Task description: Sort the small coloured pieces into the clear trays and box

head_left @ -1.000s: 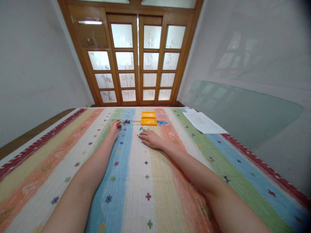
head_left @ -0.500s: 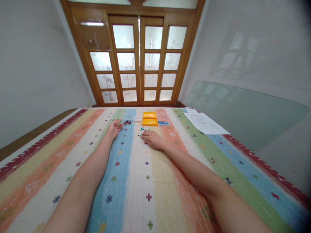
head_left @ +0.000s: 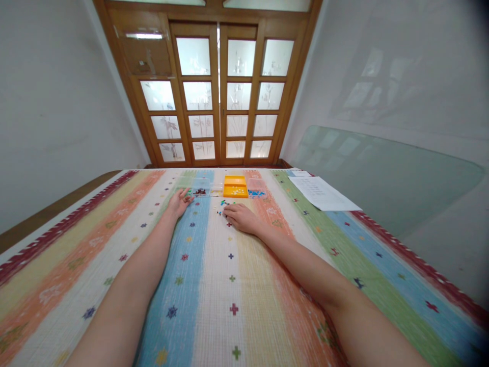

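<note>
- Resting palm down on the striped, patterned cloth (head_left: 217, 285), the right hand (head_left: 241, 218) has its fingers close together and slightly bent; whether a piece is pinched under them cannot be told.
- Just beside its fingertips lie tiny loose dark and blue pieces (head_left: 219, 213), with a small scatter of mixed green, blue and dark bits (head_left: 223, 203) a little farther out.
- Lying with its fingers loosely curled and partly spread, the left hand (head_left: 179, 202) is near some small green pieces (head_left: 189, 192); whether it holds anything cannot be made out.
- Right of the left hand, a clear plastic box (head_left: 201, 183) contains dark red pieces (head_left: 199, 192).
- Next comes a smaller clear container (head_left: 216, 187), its contents too small to tell.
- Beyond the right hand stands an open yellow plastic box (head_left: 235, 180) with white pieces (head_left: 239, 192) in its nearer half.
- Beside it, another transparent box (head_left: 256, 182) holds bright blue pieces (head_left: 256, 193).
- Farther right lies a white printed sheet (head_left: 324, 193).
</note>
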### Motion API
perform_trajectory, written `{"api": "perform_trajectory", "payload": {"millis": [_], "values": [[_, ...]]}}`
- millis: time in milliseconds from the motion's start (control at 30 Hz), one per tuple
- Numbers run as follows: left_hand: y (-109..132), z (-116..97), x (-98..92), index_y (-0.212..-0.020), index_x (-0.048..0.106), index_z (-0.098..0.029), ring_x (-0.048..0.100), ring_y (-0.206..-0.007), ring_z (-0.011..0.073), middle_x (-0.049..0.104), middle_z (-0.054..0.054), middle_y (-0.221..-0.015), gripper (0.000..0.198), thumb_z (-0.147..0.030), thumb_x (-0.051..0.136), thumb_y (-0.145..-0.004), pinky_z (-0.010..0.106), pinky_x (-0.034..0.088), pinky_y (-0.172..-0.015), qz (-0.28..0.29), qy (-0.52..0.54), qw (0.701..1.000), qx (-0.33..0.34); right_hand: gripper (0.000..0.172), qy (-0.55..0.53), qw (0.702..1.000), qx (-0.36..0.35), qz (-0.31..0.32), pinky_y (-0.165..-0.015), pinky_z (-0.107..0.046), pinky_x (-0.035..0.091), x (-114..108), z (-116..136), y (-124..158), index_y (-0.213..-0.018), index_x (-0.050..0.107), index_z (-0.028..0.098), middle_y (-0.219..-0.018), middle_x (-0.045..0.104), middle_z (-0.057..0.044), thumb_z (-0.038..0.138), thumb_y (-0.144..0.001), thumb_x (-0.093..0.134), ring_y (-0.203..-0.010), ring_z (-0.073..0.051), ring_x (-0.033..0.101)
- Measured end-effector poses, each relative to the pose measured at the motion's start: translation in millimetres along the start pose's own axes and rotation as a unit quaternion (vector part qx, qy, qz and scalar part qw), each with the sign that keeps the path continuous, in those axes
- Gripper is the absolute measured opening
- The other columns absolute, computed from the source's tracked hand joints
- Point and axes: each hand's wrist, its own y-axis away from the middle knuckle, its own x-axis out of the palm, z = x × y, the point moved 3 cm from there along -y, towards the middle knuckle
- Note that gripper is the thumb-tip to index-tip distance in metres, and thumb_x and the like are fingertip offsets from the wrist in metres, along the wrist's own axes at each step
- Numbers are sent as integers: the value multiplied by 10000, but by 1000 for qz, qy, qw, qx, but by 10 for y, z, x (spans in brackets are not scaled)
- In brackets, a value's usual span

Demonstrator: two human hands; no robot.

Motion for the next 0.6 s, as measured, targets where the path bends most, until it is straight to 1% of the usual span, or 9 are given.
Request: {"api": "perform_trajectory", "payload": {"millis": [133, 233, 300, 333, 400, 467, 500, 567, 600], "values": [[-30, 32, -21, -1252, 557, -230, 548, -668, 117, 665, 104, -1384, 239, -229, 558, -1013, 416, 581, -921, 18, 6, 1000, -7, 345, -85, 994, 42, -50, -1157, -475, 454, 11, -111, -1, -1318, 742, 247, -1420, 678, -109, 297, -1070, 507, -1315, -268, 616], [-34, 45, -11, -1335, 517, -248, 549, -645, 108, 680, 91, -1360, 329, -235, 575, -1012, 401, 579, -915, 27, -7, 1000, -4, 364, -210, 959, 138, -133, -1175, -484, 458, -25, -297, 5, -1291, 757, 253, -1397, 696, -94, 369, -1057, 503, -1314, -258, 622], [-28, 52, 7, -1378, 502, -242, 551, -641, 106, 695, 101, -1337, 379, -261, 599, -1013, 398, 575, -910, 28, -32, 999, 4, 363, -307, 909, 213, -184, -1132, -490, 500, -57, -465, 25, -1259, 762, 254, -1346, 725, -95, 417, -1033, 530, -1266, -257, 654], [-25, 58, 17, -1397, 495, -234, 552, -638, 104, 702, 107, -1325, 404, -270, 612, -1012, 395, 573, -907, 27, -47, 998, 8, 366, -360, 877, 245, -204, -1083, -479, 537, -71, -555, 40, -1256, 755, 253, -1321, 736, -97, 432, -1024, 536, -1220, -253, 680], [-19, 74, 39, -1428, 481, -213, 556, -632, 95, 716, 115, -1301, 455, -270, 633, -1003, 381, 572, -896, 27, -74, 997, 17, 343, -451, 799, 301, -260, -969, -426, 597, -109, -744, 92, -1221, 745, 252, -1293, 748, -99, 440, -1003, 560, -1135, -240, 720], [-19, 100, 62, -1449, 476, -193, 571, -620, 87, 733, 113, -1261, 500, -254, 650, -984, 355, 577, -863, 30, -94, 995, 23, 293, -515, 720, 334, -322, -873, -359, 620, -158, -923, 170, -1176, 730, 244, -1293, 747, -86, 399, -968, 594, -1086, -217, 741], [-22, 114, 74, -1458, 477, -187, 585, -615, 85, 742, 108, -1236, 527, -246, 663, -969, 341, 581, -840, 34, -103, 994, 27, 275, -536, 688, 346, -345, -825, -330, 624, -183, -1003, 214, -1163, 719, 240, -1270, 755, -78, 373, -944, 619, -1055, -206, 750], [-34, 144, 92, -1473, 486, -180, 613, -604, 82, 759, 92, -1183, 590, -226, 699, -924, 311, 586, -791, 39, -126, 991, 35, 286, -558, 649, 360, -371, -727, -294, 623, -237, -1136, 300, -1168, 697, 230, -1178, 781, -74, 350, -913, 646, -965, -192, 761], [-42, 158, 97, -1476, 494, -179, 620, -595, 79, 765, 82, -1162, 618, -216, 716, -901, 296, 587, -770, 39, -138, 989, 40, 298, -558, 645, 363, -376, -691, -287, 620, -265, -1187, 336, -1173, 687, 226, -1132, 789, -72, 352, -905, 655, -918, -189, 763]]}}
